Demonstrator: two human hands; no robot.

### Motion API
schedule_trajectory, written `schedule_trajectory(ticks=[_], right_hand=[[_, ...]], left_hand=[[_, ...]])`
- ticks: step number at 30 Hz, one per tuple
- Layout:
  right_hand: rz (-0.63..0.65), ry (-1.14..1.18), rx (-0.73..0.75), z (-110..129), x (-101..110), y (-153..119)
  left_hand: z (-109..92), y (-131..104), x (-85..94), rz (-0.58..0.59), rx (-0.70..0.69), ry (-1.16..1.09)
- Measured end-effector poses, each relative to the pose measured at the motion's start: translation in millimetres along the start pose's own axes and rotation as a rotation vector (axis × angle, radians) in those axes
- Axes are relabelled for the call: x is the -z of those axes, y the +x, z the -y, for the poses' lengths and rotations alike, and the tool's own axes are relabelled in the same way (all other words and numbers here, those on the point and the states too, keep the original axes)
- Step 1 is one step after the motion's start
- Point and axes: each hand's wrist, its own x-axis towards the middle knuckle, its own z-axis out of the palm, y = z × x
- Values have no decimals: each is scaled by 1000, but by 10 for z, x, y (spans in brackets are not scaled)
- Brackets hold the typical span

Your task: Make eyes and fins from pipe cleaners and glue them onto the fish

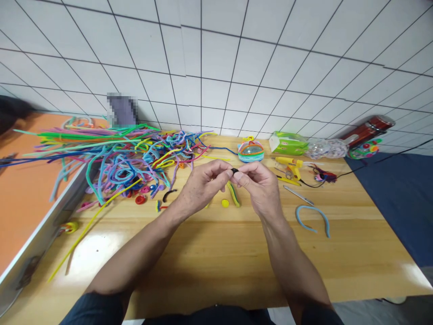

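Above the middle of the wooden table, my left hand (209, 180) and my right hand (259, 183) meet, thumbs and forefingers pinching a small black piece (234, 171) between them. Its exact kind is too small to make out. Just below the fingers lie a green-and-yellow pipe cleaner strip (233, 195) and a round yellow piece (225, 203). Left of these, a short curved black strip (169, 195) rests near a red round piece (140, 199). Behind my hands stands a rounded object wound with coloured pipe cleaners (251, 151).
A tangled heap of pipe cleaners (125, 174) covers the table's left back. To the right are a yellow glue gun (291, 166), a silver pen-like tool (298, 195), a bent blue pipe cleaner (313, 208), a green packet (288, 143) and a red-brown flask (367, 131). A tiled wall rises behind.
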Motion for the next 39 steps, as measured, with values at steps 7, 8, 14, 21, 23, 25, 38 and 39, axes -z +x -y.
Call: schedule_trajectory(ticks=[7, 8, 14, 21, 23, 25, 38, 39], right_hand=[[16, -56, -33, -32, 25, 9], [21, -47, -33, -35, 31, 11], [16, -29, -42, -9, 46, -1], [-16, -132, 9, 19, 43, -53], [-31, -159, 26, 15, 42, -63], [-40, -183, 42, 11, 38, -67], [-45, -238, 94, 28, 12, -79], [-47, -232, 96, 23, 13, -79]], left_hand=[[56, -5, -25, -52, 6, -11], [59, -4, -27, -54, 7, -20], [73, -2, -34, -74, 18, -47], [103, -26, -41, -84, -19, 12], [102, -35, -41, -79, -36, 64], [98, -39, -44, -79, -54, 115], [84, -40, -50, -79, -101, 174], [89, -42, -48, -78, -97, 163]])
